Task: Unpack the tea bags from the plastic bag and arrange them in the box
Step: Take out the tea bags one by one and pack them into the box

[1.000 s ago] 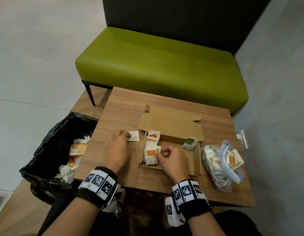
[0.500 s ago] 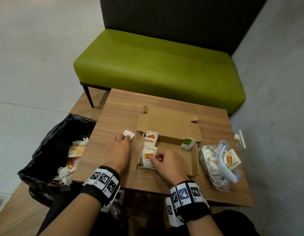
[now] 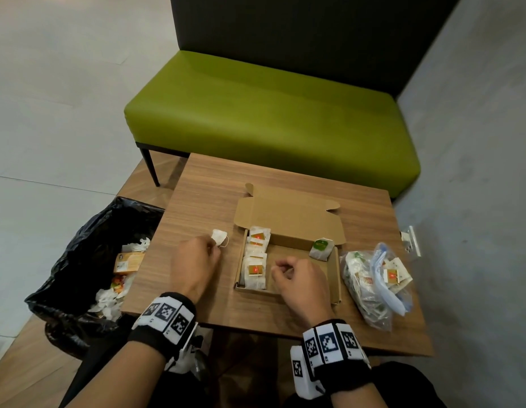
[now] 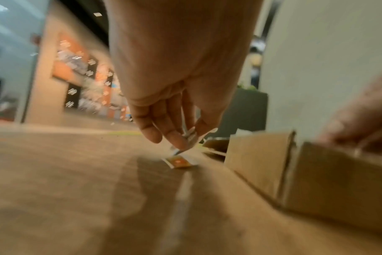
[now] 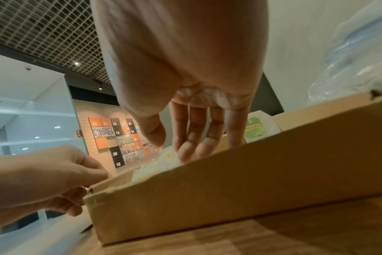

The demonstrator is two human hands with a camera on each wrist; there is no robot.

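Note:
An open cardboard box (image 3: pixel 333 275) sits mid-table, its lid flap folded back. Several red-tagged tea bags (image 3: pixel 255 254) lie in a column along its left wall, and a green-tagged one (image 3: pixel 322 248) leans in the far right corner. My left hand (image 3: pixel 213 245) is on the table left of the box and pinches a white tea bag (image 3: pixel 220 237). In the left wrist view its tag (image 4: pixel 179 162) lies on the wood. My right hand (image 3: pixel 278 267) hovers inside the box beside the column, fingers loosely curled and holding nothing. The clear plastic bag (image 3: pixel 370 287) with more tea bags lies to the right.
A black rubbish bag (image 3: pixel 79 231) with torn wrappers stands on the floor at the table's left edge. A green bench (image 3: pixel 270 113) is behind the table. A small white fixture (image 3: pixel 412 241) sits by the wall at the right.
My right hand has let go of the tea bags in the box and drawn back a little. My left hand has raised the white tea bag off the table.

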